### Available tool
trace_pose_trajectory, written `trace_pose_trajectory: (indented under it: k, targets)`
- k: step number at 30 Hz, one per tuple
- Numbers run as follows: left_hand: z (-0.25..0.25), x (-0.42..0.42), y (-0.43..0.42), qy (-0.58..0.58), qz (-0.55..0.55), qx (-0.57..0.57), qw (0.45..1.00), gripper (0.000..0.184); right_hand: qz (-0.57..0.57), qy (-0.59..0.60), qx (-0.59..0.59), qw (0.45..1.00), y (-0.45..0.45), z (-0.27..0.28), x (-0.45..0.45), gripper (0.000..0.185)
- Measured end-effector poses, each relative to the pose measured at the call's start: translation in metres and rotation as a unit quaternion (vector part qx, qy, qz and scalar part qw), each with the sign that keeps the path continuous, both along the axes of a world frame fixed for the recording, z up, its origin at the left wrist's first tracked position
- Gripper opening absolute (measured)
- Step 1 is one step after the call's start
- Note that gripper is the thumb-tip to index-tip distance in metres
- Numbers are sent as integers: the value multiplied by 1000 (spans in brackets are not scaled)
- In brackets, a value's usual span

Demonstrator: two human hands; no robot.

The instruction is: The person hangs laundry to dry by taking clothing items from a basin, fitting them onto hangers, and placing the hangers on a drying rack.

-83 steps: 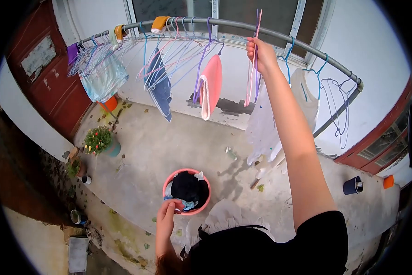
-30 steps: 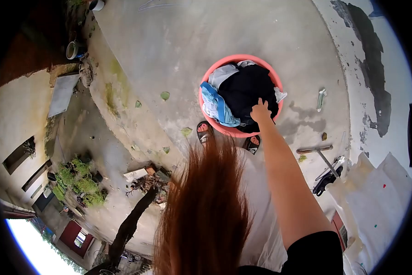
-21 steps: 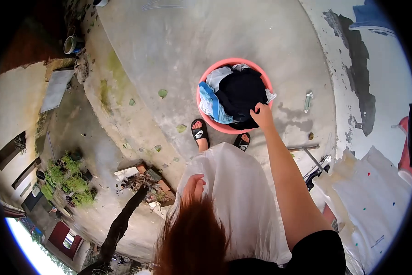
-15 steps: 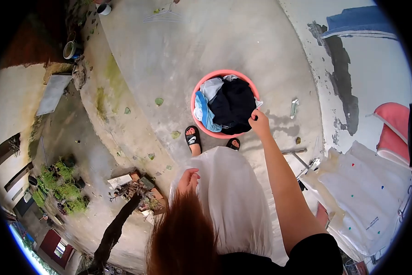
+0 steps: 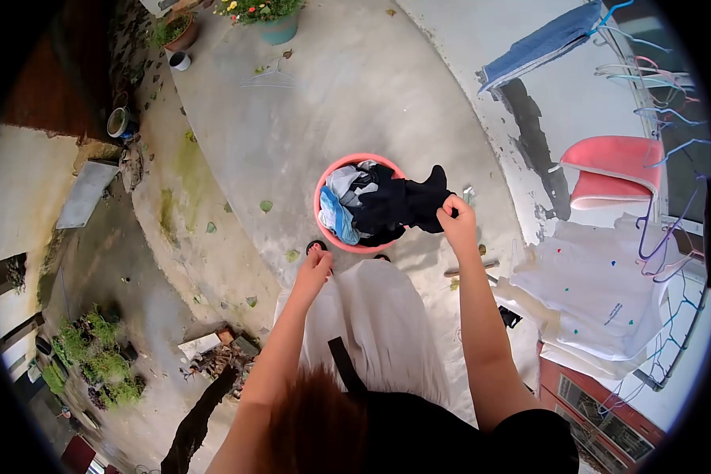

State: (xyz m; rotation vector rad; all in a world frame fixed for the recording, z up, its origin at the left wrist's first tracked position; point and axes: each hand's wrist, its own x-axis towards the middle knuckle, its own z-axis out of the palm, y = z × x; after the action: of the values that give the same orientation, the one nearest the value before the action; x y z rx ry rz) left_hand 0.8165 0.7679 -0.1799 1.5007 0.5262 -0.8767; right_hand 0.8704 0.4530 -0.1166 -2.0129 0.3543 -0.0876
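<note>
A pink basin [image 5: 321, 231] stands on the concrete ground near the feet, with grey, white and light blue clothes in it. My right hand [image 5: 456, 219] is closed on the edge of a black garment [image 5: 407, 202], which stretches from the basin out past its right rim. My left hand [image 5: 314, 267] is just below the basin's lower left rim, its fingers bent together; whatever they hold, if anything, is too small to make out. A light blue cloth [image 5: 335, 215] lies at the basin's left side.
On the right hang a pink cloth [image 5: 614, 160], a denim piece [image 5: 541, 46], a white shirt [image 5: 592, 276] and several hangers [image 5: 675, 118]. A wire hanger [image 5: 273, 77] lies on the ground. Potted flowers [image 5: 252, 9] stand at the top, a brick-edged plant bed at lower left.
My right hand has pulled the black garment up and rightward out of the basin. My left hand has moved forward toward the basin. The view has tilted up, showing more hanging laundry.
</note>
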Motion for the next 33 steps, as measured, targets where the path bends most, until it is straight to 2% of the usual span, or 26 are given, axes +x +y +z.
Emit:
trace_pose_trajectory:
  k: [3,6,7,9,11,12,15,16,19,20,21,23,26,27,30,33]
  targets:
    - [31,34,-35,8,-58,-35,998,42,-12,-5,27,1000,19,81,-12,24]
    - [65,59,-76,-44,-68,-90,993,51,4,-54,25,998,31,140,-32,28]
    - [75,66,-87,-60,-66,-96,991,64,13,-76,22,997,35,157,-38,29]
    - [75,79,-109,-155,-120,-56,979,72,28,-97,23,995,43,184,-48,31]
    - [104,87,-120,-155,-177,-77,969,76,36,-109,39,993,51,205,-56,31]
    - [119,91,-125,-116,-212,-80,967,73,35,-114,52,991,53,212,-57,31]
    - [130,94,-131,-20,-271,-243,931,78,14,-136,121,983,46,214,-55,34]
    - [135,87,-136,-38,-242,-219,944,68,26,-141,129,981,41,215,-55,32]
    - [141,85,-143,-173,-218,-185,943,54,21,-147,111,983,30,227,-60,31]
    - [144,84,-143,-224,-189,-143,945,44,26,-146,108,983,22,230,-65,28]
    - [164,89,-142,-224,-213,-68,949,44,8,-146,120,982,15,233,-71,27]
    - [150,99,-142,-259,-101,-65,958,41,-21,-147,143,978,1,240,-79,24]
    - [168,120,-130,-159,28,-230,960,35,-18,-134,151,979,-16,245,-92,27]
    - [195,121,-130,-130,67,-275,950,32,-19,-127,146,981,-21,246,-95,28]
    - [240,128,-123,-162,54,-277,946,27,-11,-137,159,978,-35,254,-98,38]
    - [262,140,-118,-241,-17,-223,944,26,-9,-145,165,975,-54,260,-97,43]
